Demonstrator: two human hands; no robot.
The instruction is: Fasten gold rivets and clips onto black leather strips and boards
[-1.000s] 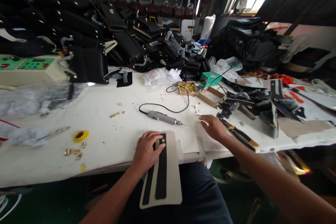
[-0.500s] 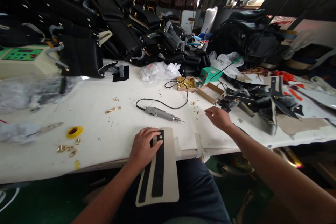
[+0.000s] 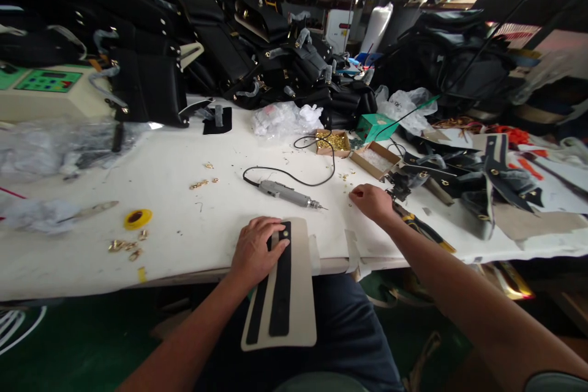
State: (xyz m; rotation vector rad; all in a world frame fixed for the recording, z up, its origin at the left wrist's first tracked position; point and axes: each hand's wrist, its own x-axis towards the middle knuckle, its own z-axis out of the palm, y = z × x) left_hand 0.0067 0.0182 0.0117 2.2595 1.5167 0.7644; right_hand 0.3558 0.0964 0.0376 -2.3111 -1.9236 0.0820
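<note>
Your right hand has shifted left, fingers bunched, grip untellable, seemingly collecting mid-frame gold fittings, next needing precision, left hand splayed over black strap.

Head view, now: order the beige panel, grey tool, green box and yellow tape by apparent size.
1. Beige panel
2. Grey tool and green box: too alike to rank; the tool is longer
3. Yellow tape

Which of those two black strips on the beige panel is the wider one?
The picture-right strip, with a round stud near its far end. The other strip, to its left, is narrower, its far end hidden by the left hand.
</note>
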